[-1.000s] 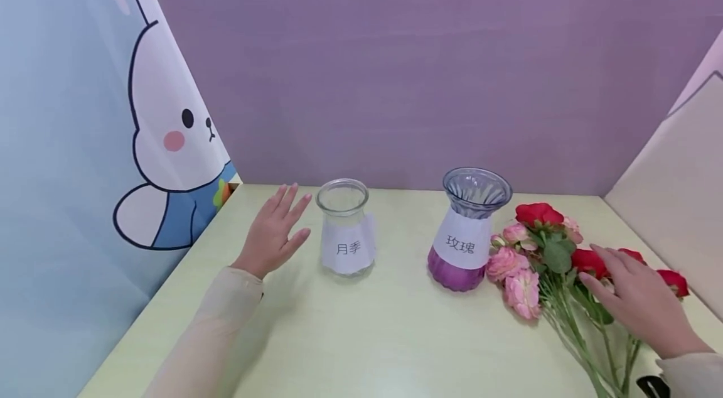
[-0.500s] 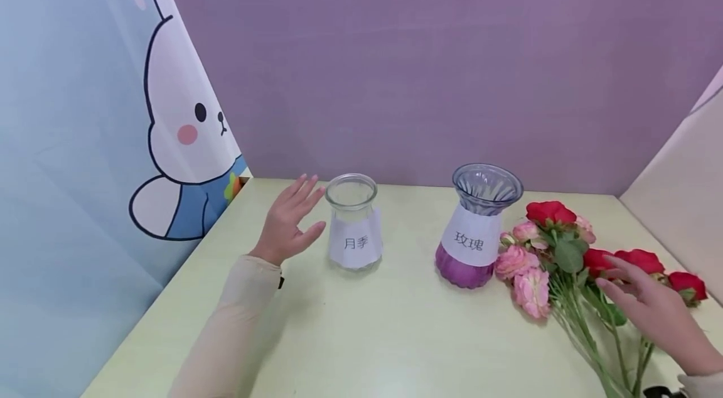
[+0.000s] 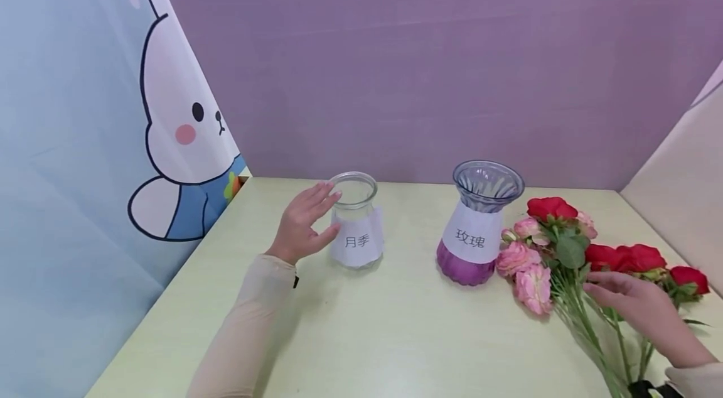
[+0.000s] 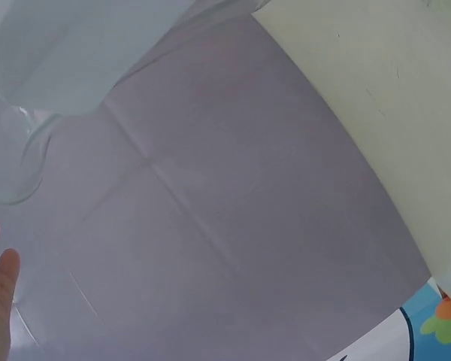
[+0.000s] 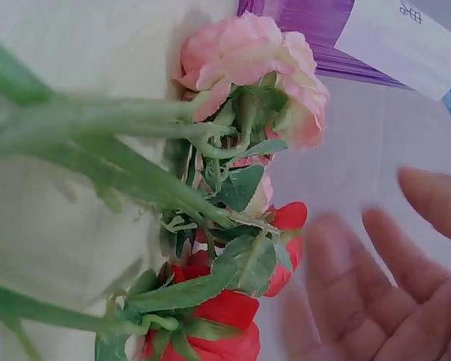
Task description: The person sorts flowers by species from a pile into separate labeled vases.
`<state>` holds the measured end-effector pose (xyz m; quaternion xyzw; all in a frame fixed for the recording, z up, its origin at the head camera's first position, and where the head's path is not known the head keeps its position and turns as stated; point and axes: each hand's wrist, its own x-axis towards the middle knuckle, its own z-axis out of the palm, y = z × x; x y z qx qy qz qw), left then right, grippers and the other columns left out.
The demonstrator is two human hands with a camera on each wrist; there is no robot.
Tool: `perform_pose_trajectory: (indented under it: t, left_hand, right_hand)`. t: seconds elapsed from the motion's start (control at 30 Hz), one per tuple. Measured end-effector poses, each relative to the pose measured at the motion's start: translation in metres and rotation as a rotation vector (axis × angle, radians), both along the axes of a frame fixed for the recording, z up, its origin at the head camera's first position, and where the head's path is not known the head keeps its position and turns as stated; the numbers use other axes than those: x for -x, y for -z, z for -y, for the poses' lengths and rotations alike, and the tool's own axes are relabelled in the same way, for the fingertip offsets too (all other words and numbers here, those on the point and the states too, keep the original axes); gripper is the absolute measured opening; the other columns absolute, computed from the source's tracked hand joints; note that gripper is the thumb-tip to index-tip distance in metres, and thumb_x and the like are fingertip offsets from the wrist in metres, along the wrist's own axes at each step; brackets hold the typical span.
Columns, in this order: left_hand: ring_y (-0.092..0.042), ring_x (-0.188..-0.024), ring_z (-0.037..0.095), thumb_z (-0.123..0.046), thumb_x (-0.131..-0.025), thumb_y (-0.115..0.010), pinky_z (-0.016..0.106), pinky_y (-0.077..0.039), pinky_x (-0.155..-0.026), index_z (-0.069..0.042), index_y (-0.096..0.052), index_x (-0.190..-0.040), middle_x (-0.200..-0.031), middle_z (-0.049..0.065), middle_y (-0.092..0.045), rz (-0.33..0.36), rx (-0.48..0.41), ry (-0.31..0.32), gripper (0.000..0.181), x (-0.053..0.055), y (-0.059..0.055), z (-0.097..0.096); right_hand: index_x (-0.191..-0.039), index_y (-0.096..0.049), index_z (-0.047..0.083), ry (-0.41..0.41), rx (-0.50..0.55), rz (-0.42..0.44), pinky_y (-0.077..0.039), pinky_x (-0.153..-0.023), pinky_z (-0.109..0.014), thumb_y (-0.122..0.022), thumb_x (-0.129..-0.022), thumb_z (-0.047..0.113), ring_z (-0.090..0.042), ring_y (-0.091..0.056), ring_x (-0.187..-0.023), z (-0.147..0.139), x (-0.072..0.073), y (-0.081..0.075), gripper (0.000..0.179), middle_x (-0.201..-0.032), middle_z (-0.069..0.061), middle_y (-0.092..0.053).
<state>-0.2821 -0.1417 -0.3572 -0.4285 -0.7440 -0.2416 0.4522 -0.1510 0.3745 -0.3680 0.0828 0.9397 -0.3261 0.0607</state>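
Right grip (image 3: 638,310): released, fingers loosely bent just short of the red flowers (image 3: 641,258), nothing held.
Red flowers: on the right of the table (image 3: 407,348), one beyond the pink flowers (image 3: 533,288), the others near the right grip.
Stems (image 3: 587,329): bunched, some crossing, cut ends toward the person. The step in hand looks like taking a flower from the bunch; best to pinch one stem below the bloom and draw it along its own length.
Leaves (image 3: 570,252): likely to snag neighbours, so part them first and spare the petals.
Purple vase (image 3: 465,272): upright, just beside the pink flowers; lift blooms up before swinging them past it.
Left grip (image 3: 305,225): released, fingers straight; contact with the clear vase (image 3: 359,213) cannot be told.
Clear vase: upright; if it needs steadying, hold it lightly below the rim, leaving its mouth free.
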Motion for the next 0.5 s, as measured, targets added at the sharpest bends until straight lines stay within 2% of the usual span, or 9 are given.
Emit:
perform_pose_trajectory:
  t: [0.13,0.27,0.33,0.4,0.5]
  left_hand:
    - [-0.06,-0.109,0.043,-0.045,-0.096,-0.051,0.056,-0.048,-0.091,0.003,-0.068,-0.111,-0.118,0.024,-0.063,-0.022,0.003,0.013,0.053,0.0039,0.003,-0.0037]
    - [-0.061,-0.106,0.043,-0.037,-0.092,-0.062,0.057,-0.049,-0.088,0.002,-0.071,-0.107,-0.115,0.024,-0.065,-0.037,0.001,0.004,0.043,0.0059,0.0068,-0.0054]
    - [-0.061,-0.105,0.044,-0.028,-0.085,-0.071,0.056,-0.049,-0.088,0.001,-0.072,-0.104,-0.112,0.023,-0.066,-0.044,0.003,-0.014,0.035,0.0066,0.0084,-0.0053]
    - [-0.062,-0.104,0.043,-0.018,-0.076,-0.078,0.056,-0.05,-0.087,0.001,-0.073,-0.101,-0.109,0.022,-0.067,-0.049,0.004,-0.037,0.032,0.0072,0.0088,-0.005]
    - [-0.064,-0.1,0.041,-0.008,-0.066,-0.084,0.055,-0.051,-0.084,-0.001,-0.075,-0.097,-0.104,0.02,-0.07,-0.061,0.002,-0.071,0.033,0.0078,0.0069,-0.0052]
  right_hand:
    - [-0.121,-0.057,-0.011,0.024,0.101,0.115,-0.049,-0.055,-0.033,-0.059,-0.094,0.039,-0.02,-0.058,-0.063,0.0008,-0.0012,0.0045,0.057,-0.084,-0.001,-0.066]
    - [-0.117,-0.061,-0.01,-0.006,0.113,0.156,-0.049,-0.052,-0.031,-0.063,-0.092,0.037,-0.019,-0.056,-0.062,0.0017,-0.001,0.0067,0.053,-0.083,0.001,-0.066]
    - [-0.114,-0.063,-0.01,-0.018,0.112,0.173,-0.05,-0.053,-0.031,-0.065,-0.091,0.035,-0.019,-0.058,-0.063,0.0028,-0.0001,0.0072,0.05,-0.081,0.001,-0.066]
    - [-0.105,-0.067,-0.009,-0.03,0.11,0.186,-0.049,-0.053,-0.029,-0.066,-0.091,0.032,-0.016,-0.057,-0.061,0.0042,0.0007,0.0078,0.044,-0.075,0.001,-0.064]
    - [-0.089,-0.071,-0.003,-0.075,0.054,0.172,-0.046,-0.051,-0.026,-0.066,-0.091,0.027,-0.013,-0.051,-0.055,0.0061,0.0009,0.0096,0.031,-0.063,0.002,-0.058]
